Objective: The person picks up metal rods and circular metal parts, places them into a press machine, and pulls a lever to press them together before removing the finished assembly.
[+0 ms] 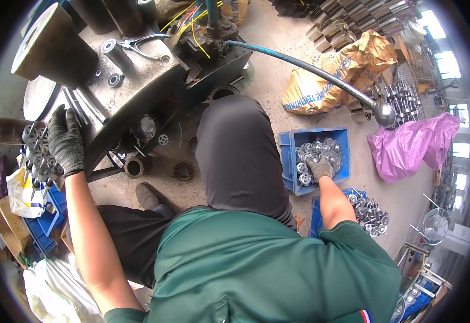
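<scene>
My left hand (66, 141), in a grey knit glove, lies with its fingers stretched out at the edge of the metal worktable (154, 70). It is next to some dark metal rods (87, 105), and I see nothing held in it. On my right, a blue plastic bin (298, 185) is filled with shiny round metal parts (326, 148). My gloved right hand (321, 168) reaches down among these parts. Its fingertips are partly lost between them, so a grip does not show.
A long lever with a ball end (384, 114) sticks out over the floor. Beyond the bin lie a brown paper sack (321, 91) and a purple plastic bag (407, 151). More metal parts (372, 215) are heaped behind my right arm. Pliers (140, 48) and a large metal cone (57, 48) are on the worktable.
</scene>
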The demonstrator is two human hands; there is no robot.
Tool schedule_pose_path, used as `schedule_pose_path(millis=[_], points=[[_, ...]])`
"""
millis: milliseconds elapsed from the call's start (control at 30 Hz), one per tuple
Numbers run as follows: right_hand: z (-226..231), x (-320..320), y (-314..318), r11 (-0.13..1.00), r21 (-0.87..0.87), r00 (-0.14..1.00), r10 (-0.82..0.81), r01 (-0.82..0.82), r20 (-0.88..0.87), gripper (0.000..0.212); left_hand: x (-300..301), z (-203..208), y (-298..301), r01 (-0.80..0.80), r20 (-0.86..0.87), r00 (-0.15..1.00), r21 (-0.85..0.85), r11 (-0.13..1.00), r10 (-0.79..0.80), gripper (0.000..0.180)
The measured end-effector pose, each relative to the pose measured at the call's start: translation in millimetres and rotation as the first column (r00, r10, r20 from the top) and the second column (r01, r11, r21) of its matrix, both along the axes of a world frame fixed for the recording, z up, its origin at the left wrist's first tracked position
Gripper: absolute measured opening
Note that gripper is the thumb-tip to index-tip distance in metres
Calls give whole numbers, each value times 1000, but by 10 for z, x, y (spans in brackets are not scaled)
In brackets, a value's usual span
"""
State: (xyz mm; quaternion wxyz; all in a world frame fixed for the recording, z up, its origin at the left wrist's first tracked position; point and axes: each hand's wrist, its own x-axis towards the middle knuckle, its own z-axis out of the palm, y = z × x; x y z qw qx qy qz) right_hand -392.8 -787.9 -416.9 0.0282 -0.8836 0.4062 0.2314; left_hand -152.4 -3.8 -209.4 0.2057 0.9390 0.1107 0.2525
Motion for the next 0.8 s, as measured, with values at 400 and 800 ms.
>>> schedule_pose_path(millis=[400, 800], points=[[1092, 129, 686, 315, 940, 781, -552, -128, 291, 30, -595, 600, -782, 349, 308, 930, -567, 746, -201, 24], [3428, 1465, 3705, -318, 731, 794, -318, -604, 518, 79, -1308, 637, -1660, 410, 107, 575, -896, 172, -811, 44]])
